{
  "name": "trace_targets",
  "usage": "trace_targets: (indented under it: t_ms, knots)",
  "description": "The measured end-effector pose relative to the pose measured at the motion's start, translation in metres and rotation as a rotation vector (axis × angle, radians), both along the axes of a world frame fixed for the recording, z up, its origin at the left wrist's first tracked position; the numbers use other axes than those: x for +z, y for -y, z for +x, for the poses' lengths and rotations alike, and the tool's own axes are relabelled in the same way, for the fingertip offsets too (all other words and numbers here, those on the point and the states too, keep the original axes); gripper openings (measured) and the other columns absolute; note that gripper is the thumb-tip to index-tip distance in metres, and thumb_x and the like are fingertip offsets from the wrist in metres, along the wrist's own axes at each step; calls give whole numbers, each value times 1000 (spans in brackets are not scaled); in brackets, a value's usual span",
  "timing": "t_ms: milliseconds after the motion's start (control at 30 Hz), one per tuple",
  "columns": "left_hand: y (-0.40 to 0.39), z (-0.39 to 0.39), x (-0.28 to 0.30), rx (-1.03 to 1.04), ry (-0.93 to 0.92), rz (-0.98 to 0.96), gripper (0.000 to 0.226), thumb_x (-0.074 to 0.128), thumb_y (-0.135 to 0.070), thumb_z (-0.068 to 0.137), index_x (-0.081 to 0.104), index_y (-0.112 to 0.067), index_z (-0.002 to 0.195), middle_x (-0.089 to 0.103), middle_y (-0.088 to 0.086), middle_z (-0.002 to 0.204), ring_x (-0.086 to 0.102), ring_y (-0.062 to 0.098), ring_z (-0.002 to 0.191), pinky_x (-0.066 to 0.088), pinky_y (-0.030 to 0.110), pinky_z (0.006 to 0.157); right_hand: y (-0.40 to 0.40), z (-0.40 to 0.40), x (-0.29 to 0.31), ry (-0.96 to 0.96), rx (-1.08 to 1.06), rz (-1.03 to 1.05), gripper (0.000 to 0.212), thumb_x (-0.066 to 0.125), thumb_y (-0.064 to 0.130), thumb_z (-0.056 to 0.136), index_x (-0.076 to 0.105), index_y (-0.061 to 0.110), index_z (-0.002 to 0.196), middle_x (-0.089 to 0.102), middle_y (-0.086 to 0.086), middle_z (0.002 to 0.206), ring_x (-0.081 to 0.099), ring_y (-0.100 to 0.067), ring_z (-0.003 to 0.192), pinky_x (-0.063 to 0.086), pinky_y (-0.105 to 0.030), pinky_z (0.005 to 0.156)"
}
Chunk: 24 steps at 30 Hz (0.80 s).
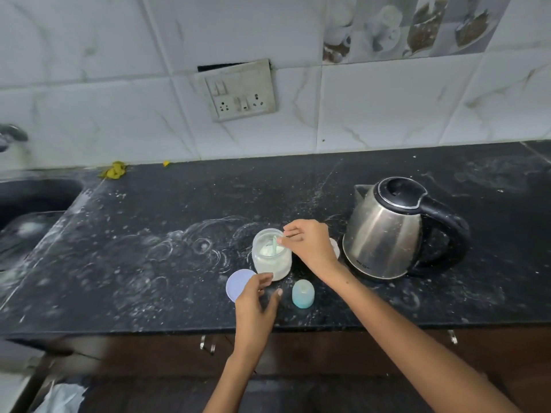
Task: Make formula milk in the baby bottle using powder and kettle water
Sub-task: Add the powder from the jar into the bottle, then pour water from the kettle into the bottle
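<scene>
A clear jar of white powder (270,259) stands open on the black counter (149,248). My right hand (310,244) pinches the handle of a pale green scoop (273,244) that dips into the jar. My left hand (256,305) hovers just in front of the jar, fingers apart, holding nothing. The jar's lilac lid (237,283) lies flat at its left, partly under my left hand. A small blue-green bottle cap (303,294) stands in front of the jar on the right. The steel kettle (387,231) with a black handle and lid stands at the right.
A dark sink (32,204) is sunk into the counter at the left, with a tap (12,135) above it. A white round object (335,247) peeks out behind my right hand. A socket plate (241,90) is on the tiled wall. Yellow scraps (114,170) lie at the back.
</scene>
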<state>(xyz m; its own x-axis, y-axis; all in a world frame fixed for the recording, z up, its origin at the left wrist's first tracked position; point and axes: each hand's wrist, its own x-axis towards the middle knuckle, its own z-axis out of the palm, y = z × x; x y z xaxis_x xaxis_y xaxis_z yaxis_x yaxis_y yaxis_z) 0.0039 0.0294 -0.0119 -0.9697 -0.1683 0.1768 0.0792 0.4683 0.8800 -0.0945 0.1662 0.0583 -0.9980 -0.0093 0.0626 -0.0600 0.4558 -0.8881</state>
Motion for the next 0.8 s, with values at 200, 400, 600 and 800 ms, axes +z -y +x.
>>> trace_targets:
  t_ms: [200,400,600,800]
  knots:
    - [-11,-1,-2,-119,-36,-79,32,75,-17,82,62,-18,111,65,-13,106,61,3,99,44,8,85,-38,21,-4,-73,-107,-102,11,77,9,81,76,6,92,76,-4,82,73,-12,77,58,-22,77]
    - [-33,-12,-4,-310,-5,-201,47,76,-19,81,58,-9,124,59,3,131,54,18,122,45,34,102,-86,62,-26,-70,-255,-151,8,75,3,82,76,2,90,76,-9,81,75,-22,78,60,-37,78]
    - [-41,-21,-9,-354,37,-314,61,80,-22,76,53,-10,130,52,6,138,47,21,129,36,34,109,-102,84,-53,-13,-332,-115,6,75,2,83,76,3,89,76,-5,75,75,-15,75,61,-34,77]
    - [-40,-26,-13,-372,37,-355,57,79,-11,75,55,-13,126,56,2,130,51,19,121,38,26,102,-96,79,-65,-49,-325,-52,9,75,4,83,75,4,92,74,0,77,70,-1,71,53,-9,67]
